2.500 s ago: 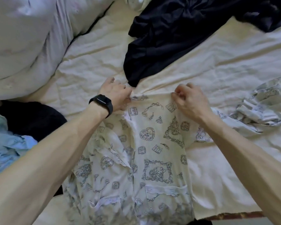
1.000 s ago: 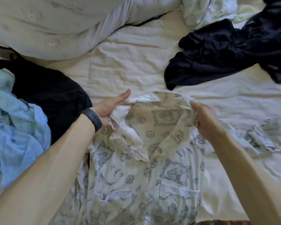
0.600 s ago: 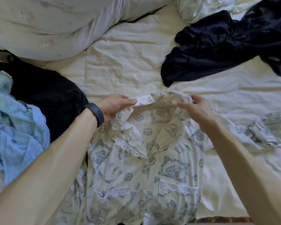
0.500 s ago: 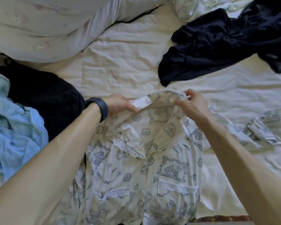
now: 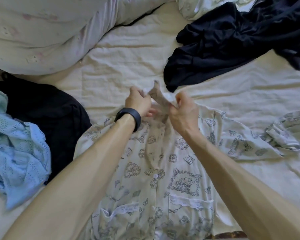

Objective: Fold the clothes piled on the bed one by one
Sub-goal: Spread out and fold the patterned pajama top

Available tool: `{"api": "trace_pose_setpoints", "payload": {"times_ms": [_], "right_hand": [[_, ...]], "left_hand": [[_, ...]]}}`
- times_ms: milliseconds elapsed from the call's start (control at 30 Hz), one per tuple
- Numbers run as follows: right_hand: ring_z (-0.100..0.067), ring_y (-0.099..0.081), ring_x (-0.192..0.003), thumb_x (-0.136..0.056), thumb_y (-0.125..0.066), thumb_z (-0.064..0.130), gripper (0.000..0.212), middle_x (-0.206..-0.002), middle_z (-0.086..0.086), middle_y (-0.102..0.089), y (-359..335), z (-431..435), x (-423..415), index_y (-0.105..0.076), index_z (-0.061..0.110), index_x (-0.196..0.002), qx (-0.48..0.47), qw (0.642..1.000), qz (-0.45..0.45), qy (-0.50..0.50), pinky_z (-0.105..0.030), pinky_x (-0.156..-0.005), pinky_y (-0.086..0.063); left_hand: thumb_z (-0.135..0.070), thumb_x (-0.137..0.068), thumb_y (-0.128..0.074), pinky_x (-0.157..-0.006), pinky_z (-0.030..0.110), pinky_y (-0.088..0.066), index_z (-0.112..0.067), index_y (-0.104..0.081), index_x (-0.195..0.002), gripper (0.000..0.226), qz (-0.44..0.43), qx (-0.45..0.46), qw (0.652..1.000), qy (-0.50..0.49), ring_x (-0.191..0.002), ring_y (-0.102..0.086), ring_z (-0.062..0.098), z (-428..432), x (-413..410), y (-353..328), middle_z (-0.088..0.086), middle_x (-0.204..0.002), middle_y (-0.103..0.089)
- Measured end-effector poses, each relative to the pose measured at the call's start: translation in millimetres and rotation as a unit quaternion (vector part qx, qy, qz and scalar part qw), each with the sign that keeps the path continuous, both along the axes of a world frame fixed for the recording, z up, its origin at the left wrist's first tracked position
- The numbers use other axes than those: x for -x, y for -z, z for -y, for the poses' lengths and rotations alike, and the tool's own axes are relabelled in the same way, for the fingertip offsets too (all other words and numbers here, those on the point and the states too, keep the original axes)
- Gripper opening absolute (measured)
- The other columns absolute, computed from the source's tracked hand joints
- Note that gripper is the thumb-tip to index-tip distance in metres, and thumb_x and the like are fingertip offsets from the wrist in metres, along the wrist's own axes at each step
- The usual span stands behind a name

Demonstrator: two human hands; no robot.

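Both hands (image 5: 163,104) pinch the pajama shirt (image 5: 163,179) collar; shirt spreads below them.

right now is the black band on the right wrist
No, the band sits on the left wrist, just behind the left hand pinching the shirt collar.

Printed pajama shirt (image 5: 163,179) front-up on bed, collar lifted

Two hands (image 5: 139,102) (image 5: 184,113), one printed shirt (image 5: 163,172), two dark garments (image 5: 47,110) (image 5: 232,42), one blue garment (image 5: 19,153)
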State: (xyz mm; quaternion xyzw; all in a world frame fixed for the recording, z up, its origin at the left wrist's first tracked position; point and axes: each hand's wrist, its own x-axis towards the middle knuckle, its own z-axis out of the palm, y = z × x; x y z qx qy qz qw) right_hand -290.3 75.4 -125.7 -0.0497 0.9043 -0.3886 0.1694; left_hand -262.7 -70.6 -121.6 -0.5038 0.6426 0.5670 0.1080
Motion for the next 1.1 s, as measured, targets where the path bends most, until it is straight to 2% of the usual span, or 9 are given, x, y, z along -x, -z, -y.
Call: {"api": "trace_pose_setpoints", "payload": {"times_ms": [167, 300, 400, 500, 667, 733, 900, 1033, 1100], "right_hand": [[-0.002, -0.064, -0.106, -0.086, -0.079, 0.024, 0.052, -0.114, 0.014, -0.067, 11, -14, -8, -0.059, 0.02, -0.134, 0.104, 0.962, 0.234, -0.09, -0.023, -0.099, -0.05], [0.006, -0.065, -0.099, -0.098, -0.063, 0.02, 0.021, -0.111, 0.015, -0.07, 17, -36, -11, -0.067, 0.027, -0.118, 0.07, 0.98, 0.181, -0.037, -0.031, -0.096, -0.057], [-0.003, -0.065, -0.093, -0.103, -0.052, 0.019, 0.02, -0.112, 0.01, -0.067, 22, -42, -6, -0.066, 0.027, -0.115, 0.0, 0.993, 0.114, -0.029, -0.038, -0.089, -0.057], [-0.017, -0.065, -0.092, -0.103, -0.054, 0.024, 0.023, -0.125, -0.001, -0.057, 25, -31, 4, -0.063, 0.02, -0.124, -0.013, 0.997, 0.054, -0.061, -0.041, -0.09, -0.053], [-0.01, -0.057, -0.087, -0.081, -0.053, 0.082, 0.059, -0.098, 0.013, -0.06, 24, 1, 14, -0.058, 0.028, -0.103, -0.07, 0.994, 0.028, -0.082, -0.035, -0.074, -0.046], [-0.019, -0.059, -0.085, -0.084, -0.054, 0.071, 0.045, -0.089, 0.008, -0.062, 27, 8, 13, -0.055, 0.026, -0.089, -0.158, 0.979, 0.031, -0.124, -0.037, -0.069, -0.041], [-0.032, -0.067, -0.09, -0.095, -0.05, 0.034, 0.018, -0.09, -0.003, -0.069, 25, 0, 22, -0.06, 0.021, -0.088, -0.02, 0.984, 0.163, 0.071, -0.05, -0.085, -0.055], [-0.025, -0.066, -0.079, -0.098, -0.056, 0.035, 0.014, -0.1, -0.009, -0.069, 24, -17, 29, -0.056, 0.027, -0.087, 0.074, 0.962, 0.192, 0.178, -0.041, -0.07, -0.058], [-0.019, -0.062, -0.079, -0.098, -0.059, 0.035, 0.01, -0.101, -0.003, -0.068, 26, -22, 36, -0.056, 0.03, -0.09, 0.084, 0.962, 0.187, 0.18, -0.03, -0.062, -0.05]], "left_hand": [[-0.008, -0.093, -0.061, -0.062, 0.032, -0.059, -0.023, -0.05, -0.113, 0.028, -0.038, -0.059, 0.996, 0.053, -0.093, -0.069, 0.025, 4, -10, 24, 0.002, -0.113, -0.065], [-0.013, -0.09, -0.056, -0.076, 0.017, -0.047, -0.029, -0.057, -0.116, 0.031, -0.04, 0.135, 0.983, 0.12, -0.092, -0.064, 0.015, 23, -30, 30, -0.002, -0.112, -0.066], [-0.026, -0.09, -0.058, -0.093, 0.029, -0.045, -0.026, -0.058, -0.123, 0.033, -0.004, 0.304, 0.93, 0.208, -0.114, -0.053, 0.025, 36, -28, 34, 0.004, -0.123, -0.055], [-0.049, -0.088, -0.062, -0.098, 0.039, -0.043, -0.029, -0.06, -0.12, 0.038, 0.068, 0.302, 0.902, 0.301, -0.12, -0.049, 0.03, 46, -13, 33, 0.004, -0.124, -0.056], [-0.043, -0.096, -0.056, -0.08, 0.039, -0.048, -0.023, -0.06, -0.099, 0.02, 0.006, 0.357, 0.898, 0.258, -0.102, -0.059, 0.03, 54, 2, 32, 0.004, -0.104, -0.063], [-0.039, -0.096, -0.054, -0.08, 0.042, -0.043, -0.02, -0.055, -0.105, 0.022, 0.007, 0.425, 0.877, 0.223, -0.105, -0.055, 0.032, 51, -3, 28, 0.007, -0.111, -0.057], [-0.085, -0.084, -0.028, -0.058, 0.031, -0.038, -0.02, -0.058, -0.076, 0.073, 0.144, 0.279, 0.912, 0.265, -0.078, -0.062, 0.029, 8, 0, 23, 0.005, -0.085, -0.068], [-0.08, -0.088, -0.032, -0.092, 0.042, -0.054, -0.017, -0.061, -0.132, 0.082, 0.176, 0.135, 0.957, 0.185, -0.107, -0.067, 0.032, 2, 20, 29, 0.012, -0.118, -0.07], [-0.065, -0.094, -0.041, -0.094, 0.044, -0.055, -0.017, -0.062, -0.129, 0.063, 0.171, 0.106, 0.969, 0.143, -0.107, -0.068, 0.033, 5, 24, 31, 0.011, -0.119, -0.07]]}}
